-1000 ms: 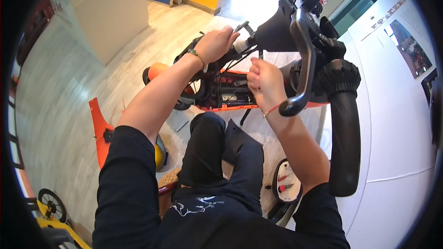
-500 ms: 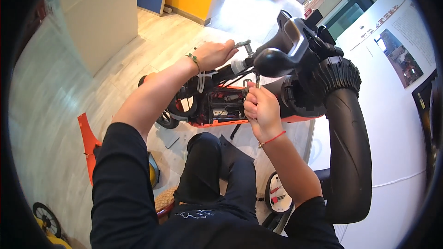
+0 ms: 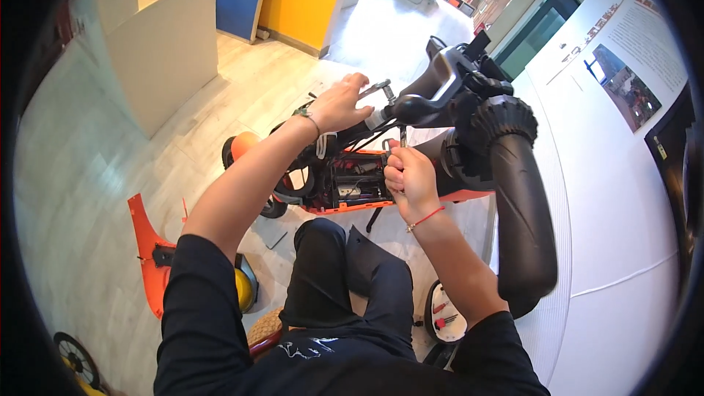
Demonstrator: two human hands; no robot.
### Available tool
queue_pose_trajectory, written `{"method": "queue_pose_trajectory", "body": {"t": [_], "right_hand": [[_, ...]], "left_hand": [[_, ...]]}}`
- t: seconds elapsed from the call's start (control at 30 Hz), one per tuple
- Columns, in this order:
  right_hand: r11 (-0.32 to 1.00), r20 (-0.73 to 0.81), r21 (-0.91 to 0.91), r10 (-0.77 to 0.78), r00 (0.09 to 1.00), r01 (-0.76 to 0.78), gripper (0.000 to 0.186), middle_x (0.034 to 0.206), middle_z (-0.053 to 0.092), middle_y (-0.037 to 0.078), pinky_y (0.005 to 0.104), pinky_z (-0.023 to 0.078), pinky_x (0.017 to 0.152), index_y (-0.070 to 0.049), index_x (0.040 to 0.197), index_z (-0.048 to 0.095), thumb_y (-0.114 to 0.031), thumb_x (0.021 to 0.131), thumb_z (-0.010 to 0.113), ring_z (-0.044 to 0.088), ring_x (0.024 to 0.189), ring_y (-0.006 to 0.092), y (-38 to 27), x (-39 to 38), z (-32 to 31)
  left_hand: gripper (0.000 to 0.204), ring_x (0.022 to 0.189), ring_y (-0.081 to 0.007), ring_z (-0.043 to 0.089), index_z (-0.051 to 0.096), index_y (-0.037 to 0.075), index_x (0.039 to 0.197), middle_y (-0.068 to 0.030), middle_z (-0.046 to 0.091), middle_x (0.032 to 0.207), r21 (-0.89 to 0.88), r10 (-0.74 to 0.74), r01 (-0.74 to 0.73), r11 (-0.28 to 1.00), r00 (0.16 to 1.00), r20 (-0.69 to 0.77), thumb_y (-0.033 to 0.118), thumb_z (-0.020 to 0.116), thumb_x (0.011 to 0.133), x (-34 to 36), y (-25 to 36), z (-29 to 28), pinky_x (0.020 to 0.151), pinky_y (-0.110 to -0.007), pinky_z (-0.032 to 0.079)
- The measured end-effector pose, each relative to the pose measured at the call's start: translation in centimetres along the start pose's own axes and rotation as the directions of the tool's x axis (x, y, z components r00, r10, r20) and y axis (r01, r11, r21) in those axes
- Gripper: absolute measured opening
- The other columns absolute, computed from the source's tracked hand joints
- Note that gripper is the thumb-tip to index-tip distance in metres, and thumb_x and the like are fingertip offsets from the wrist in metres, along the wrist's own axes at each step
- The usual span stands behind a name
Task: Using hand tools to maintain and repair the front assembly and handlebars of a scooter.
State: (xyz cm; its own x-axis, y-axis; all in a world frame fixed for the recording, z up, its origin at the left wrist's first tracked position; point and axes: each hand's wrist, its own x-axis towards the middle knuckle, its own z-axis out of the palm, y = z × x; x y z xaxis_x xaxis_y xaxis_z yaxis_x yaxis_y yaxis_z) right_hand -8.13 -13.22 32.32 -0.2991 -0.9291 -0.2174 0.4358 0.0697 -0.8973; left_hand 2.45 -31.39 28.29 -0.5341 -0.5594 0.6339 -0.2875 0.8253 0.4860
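Note:
My left hand has its thumb and fingers apart beside a metal ratchet wrench. The wrench's head stands over a silver collar on the steering column of an orange and black scooter. Its handle reaches under the left fingers; whether they touch it I cannot tell. My right hand is closed around a slim metal rod-like tool, whose upper end rises toward the column. The fist hides the tool's lower part. Black handlebars extend to the right of the column.
The scooter's open body shows wires and a battery-like box. An orange panel lies on the floor at left. Screwdrivers rest in a pale tray near my right leg. A thick black grip-like tube hangs at right, by the white wall.
My left hand's fingers have loosened from the wrench handle and spread. The handlebars have shifted left in view. My right hand keeps its hold on the rod-like tool.

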Motion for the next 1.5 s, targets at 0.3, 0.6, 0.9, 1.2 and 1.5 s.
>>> {"method": "queue_pose_trajectory", "body": {"t": [0.3,0.6,0.9,1.2,1.5], "right_hand": [[0.999,0.000,-0.035,-0.001,1.000,0.001,0.024,0.062,0.037,-0.004,0.0184,0.025,0.038,0.000,0.111,0.043,-0.008,0.088,0.045,0.033,0.044,0.0039,-0.1,-0.3,-0.2],[0.995,-0.121,-0.090,0.033,0.992,-0.044,0.024,0.061,0.037,-0.004,0.0200,0.023,0.039,-0.001,0.109,0.044,-0.011,0.088,0.047,0.033,0.044,0.0046,1.1,1.1,-0.5],[0.999,0.100,0.051,0.010,0.995,-0.015,0.021,0.062,0.037,-0.005,0.0178,0.024,0.038,0.000,0.108,0.046,-0.009,0.089,0.046,0.032,0.043,0.0029,-0.1,-1.3,-1.8],[0.994,0.308,-0.042,0.106,0.945,-0.098,0.026,0.059,0.034,-0.006,0.0175,0.021,0.036,0.000,0.115,0.046,-0.010,0.091,0.045,0.029,0.040,0.0023,-1.2,-0.9,-6.7],[0.988,0.299,-0.131,0.118,0.947,-0.082,0.027,0.060,0.033,-0.006,0.0162,0.022,0.034,-0.004,0.118,0.049,-0.009,0.093,0.040,0.029,0.039,0.0014,-0.6,0.2,-8.0]], "left_hand": [[0.013,0.083,-0.0203,0.051,0.050,0.002,0.091,-0.0119,0.052,0.088,-0.305,-0.044,-0.545,0.781,0.439,-0.897,0.012,0.042,0.089,-4.2,17.1,-8.8,0.077,-0.033,0.043],[0.023,0.084,-0.0284,0.054,0.058,0.001,0.077,-0.0114,0.056,0.090,-0.184,0.429,-0.803,0.567,0.479,-0.766,0.019,0.064,0.063,-5.9,27.6,-6.9,0.078,-0.043,0.045],[0.011,0.093,-0.0259,0.053,0.056,0.003,0.074,-0.0079,0.055,0.090,-0.141,0.552,-0.819,0.557,0.491,-0.675,0.014,0.057,0.076,-9.3,32.8,1.6,0.084,-0.039,0.046],[0.034,0.121,-0.0329,0.039,0.060,0.001,0.075,-0.0124,0.058,0.092,-0.370,0.809,-0.775,0.512,0.581,-0.096,0.035,0.060,0.077,-8.5,34.1,8.6,0.110,-0.045,0.023],[0.018,0.086,-0.0237,0.057,0.058,0.010,0.082,-0.0051,0.058,0.086,-0.352,0.201,-0.215,0.911,0.977,-0.075,0.009,0.068,0.067,-13.3,19.3,1.5,0.071,-0.033,0.045]]}}
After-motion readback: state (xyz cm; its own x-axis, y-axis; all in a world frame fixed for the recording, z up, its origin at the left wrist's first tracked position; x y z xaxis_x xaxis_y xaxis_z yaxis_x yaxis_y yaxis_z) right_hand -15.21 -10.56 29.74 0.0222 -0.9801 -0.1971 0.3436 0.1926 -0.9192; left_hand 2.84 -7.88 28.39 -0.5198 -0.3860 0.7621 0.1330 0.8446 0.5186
